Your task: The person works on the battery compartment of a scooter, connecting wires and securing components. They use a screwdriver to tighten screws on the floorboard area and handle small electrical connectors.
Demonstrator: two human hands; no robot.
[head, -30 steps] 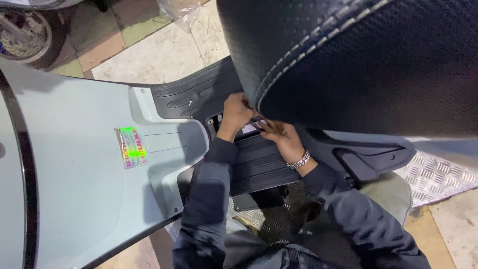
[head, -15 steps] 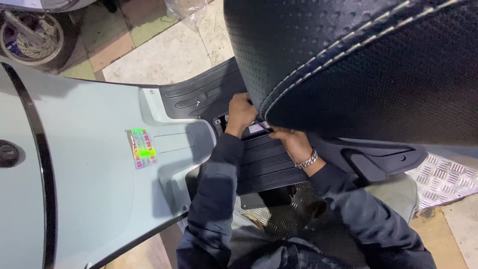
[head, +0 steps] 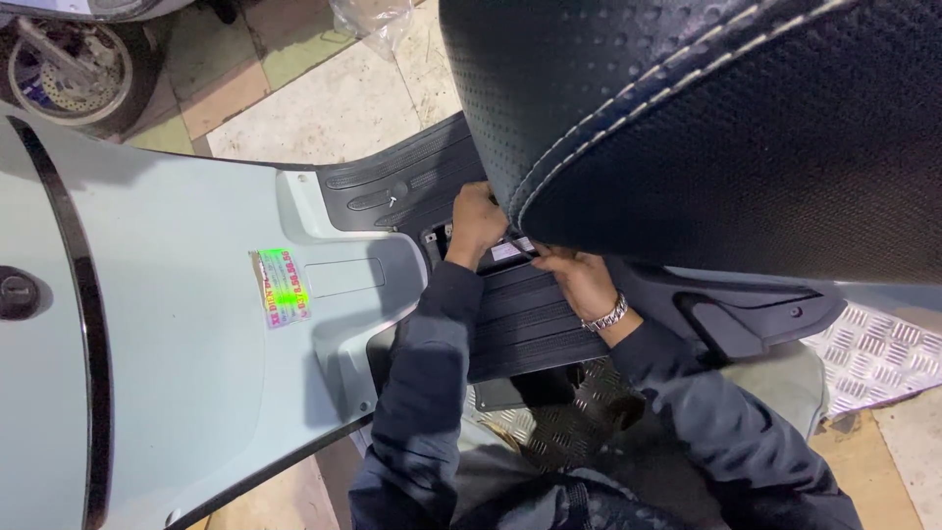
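Note:
My left hand (head: 476,224) is curled at the front of a scooter's floorboard, with its fingertips tucked under the nose of the black stitched seat (head: 706,128). My right hand (head: 579,280), with a metal watch on its wrist, rests on the top edge of a black ribbed floor panel (head: 530,329). A small part with a white label (head: 510,250) sits between the two hands. The seat hides the fingertips of both hands, so what they grip cannot be made out.
The pale blue leg shield (head: 196,334) with a shiny sticker (head: 280,287) fills the left side. A second vehicle's wheel (head: 69,69) stands at the top left on the tiled floor (head: 324,98). Metal tread plate (head: 873,353) lies at the right.
Both hands stay at the same spot under the seat's nose. The view has shifted a little, so the leg shield and sticker sit further right.

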